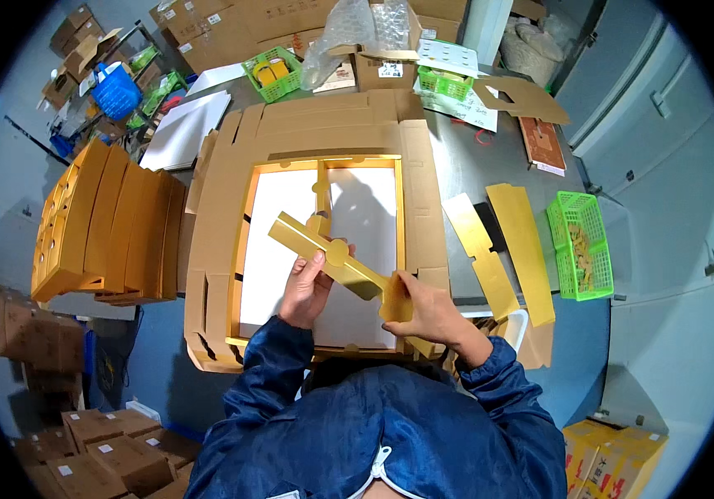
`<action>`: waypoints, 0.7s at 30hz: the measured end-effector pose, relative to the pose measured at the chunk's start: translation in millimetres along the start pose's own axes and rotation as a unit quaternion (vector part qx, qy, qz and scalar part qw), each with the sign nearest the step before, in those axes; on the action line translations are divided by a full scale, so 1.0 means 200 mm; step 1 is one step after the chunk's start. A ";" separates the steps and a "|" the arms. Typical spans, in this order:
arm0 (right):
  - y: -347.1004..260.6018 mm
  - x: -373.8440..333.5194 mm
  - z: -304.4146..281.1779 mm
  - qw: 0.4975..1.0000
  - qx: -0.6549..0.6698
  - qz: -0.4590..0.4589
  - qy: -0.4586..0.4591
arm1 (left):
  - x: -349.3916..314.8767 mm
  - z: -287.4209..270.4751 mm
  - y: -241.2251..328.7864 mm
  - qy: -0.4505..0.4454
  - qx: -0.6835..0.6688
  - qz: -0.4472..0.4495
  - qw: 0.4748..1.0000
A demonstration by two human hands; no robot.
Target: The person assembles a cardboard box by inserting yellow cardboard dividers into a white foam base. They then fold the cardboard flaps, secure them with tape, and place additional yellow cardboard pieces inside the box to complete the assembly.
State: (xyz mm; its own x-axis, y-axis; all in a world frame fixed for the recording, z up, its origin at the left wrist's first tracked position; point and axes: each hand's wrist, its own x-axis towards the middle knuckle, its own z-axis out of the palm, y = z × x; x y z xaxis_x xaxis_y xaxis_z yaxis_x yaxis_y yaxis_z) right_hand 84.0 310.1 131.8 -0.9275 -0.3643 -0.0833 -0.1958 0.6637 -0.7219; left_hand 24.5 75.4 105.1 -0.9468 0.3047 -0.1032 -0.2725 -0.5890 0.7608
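A long gold cardboard strip [328, 249] with notches is held tilted over an open flat carton [216, 216]. My left hand [307, 287] grips the strip near its middle from below. My right hand [419, 308] holds the strip's lower right end. The carton has brown flaps folded outward, a gold inner rim and a white bottom [278, 216]. Another gold divider strip [322, 187] stands upright inside the carton, running away from me. Both forearms wear blue sleeves.
A stack of folded gold cartons [103, 224] stands at the left. Two loose gold strips [502, 241] lie on the grey table to the right, beside a green basket [581, 245]. More green baskets [274, 75], brown boxes and white sheets [187, 129] lie at the back.
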 end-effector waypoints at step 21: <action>0.30 -0.13 -0.13 0.993 -0.105 -0.012 0.054 | -0.10 -0.22 0.16 0.209 0.308 0.185 0.910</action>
State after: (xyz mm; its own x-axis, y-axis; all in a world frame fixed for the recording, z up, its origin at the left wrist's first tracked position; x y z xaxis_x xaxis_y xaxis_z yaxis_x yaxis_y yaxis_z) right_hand 88.6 377.4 109.0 -0.9484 -0.3169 0.0137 -0.2693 0.7815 -0.5627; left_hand 26.8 17.8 102.8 -0.9715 -0.2167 0.0966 0.1042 -0.0238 0.9943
